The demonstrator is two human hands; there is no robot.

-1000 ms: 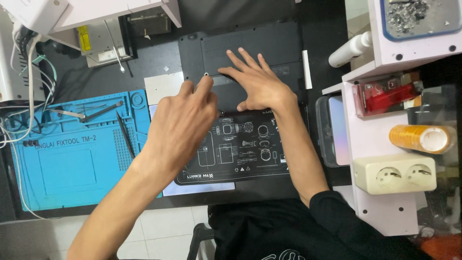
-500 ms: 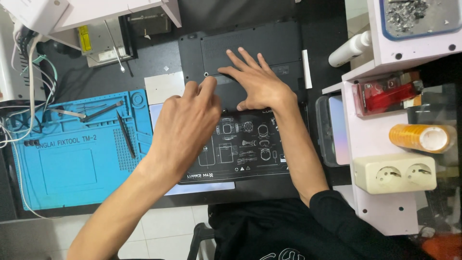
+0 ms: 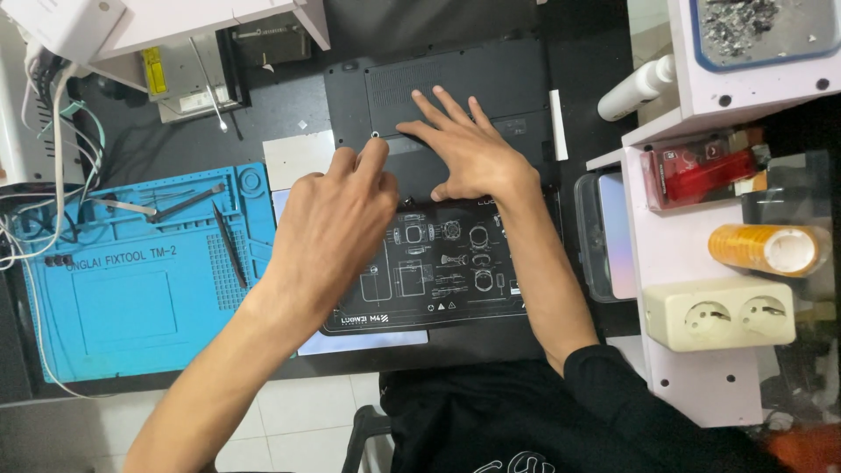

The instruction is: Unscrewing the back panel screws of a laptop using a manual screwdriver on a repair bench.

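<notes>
Our left hand (image 3: 337,219) has drawn back slightly, fingertips pinched over the laptop's (image 3: 438,105) near-left screw hole. Our right hand (image 3: 469,153) stays spread flat on its base, steadying it above the black mat (image 3: 438,280).

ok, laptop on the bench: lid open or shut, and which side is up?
Shut, lying bottom up. The laptop shows its dark underside with a vent grille and a screw hole; no screen or keys visible. The right hand lies flat on it.
</notes>
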